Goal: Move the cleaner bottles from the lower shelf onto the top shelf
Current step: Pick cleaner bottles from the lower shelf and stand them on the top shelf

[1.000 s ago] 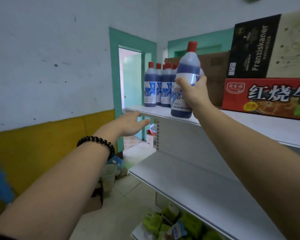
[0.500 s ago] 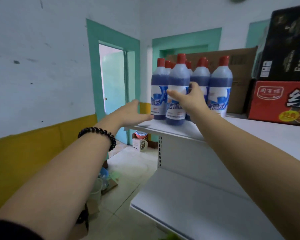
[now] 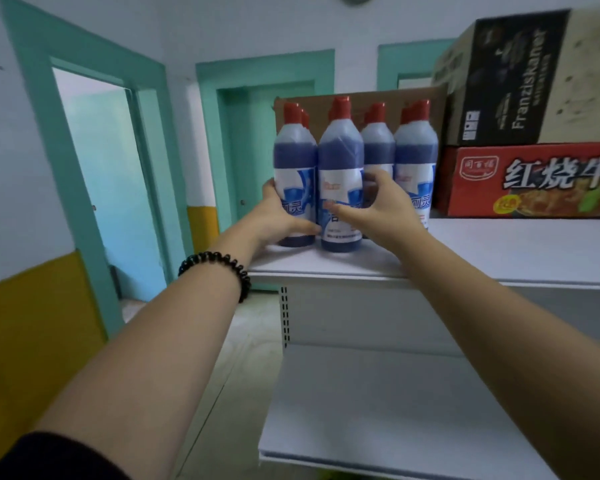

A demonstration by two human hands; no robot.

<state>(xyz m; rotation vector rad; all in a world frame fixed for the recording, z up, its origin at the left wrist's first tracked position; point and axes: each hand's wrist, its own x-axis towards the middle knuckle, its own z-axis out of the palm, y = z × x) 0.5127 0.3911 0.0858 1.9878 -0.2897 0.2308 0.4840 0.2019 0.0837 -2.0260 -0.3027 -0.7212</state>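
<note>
The lower shelf (image 3: pixel 395 410), a smooth white metal board nearest the camera, shows no bottles on the part in view. Above it, at the left end of the top shelf (image 3: pixel 499 251) and near its front edge, the cleaner bottles (image 3: pixel 414 150) stand upright in a tight cluster. The left hand (image 3: pixel 278 216), a black bead bracelet (image 3: pixel 219 268) on its wrist, wraps the leftmost bottle (image 3: pixel 293 157) low down. The right hand (image 3: pixel 378 206) cups the front bottle (image 3: pixel 340 161), thumb across the label, fingers curved round its right side. Full of dark blue liquid, they are probably heavy, and the rounded plastic looks slick; the labelled waist seems a better hold than the narrow red cap. Behind stands a red carton (image 3: pixel 541 181).
</note>
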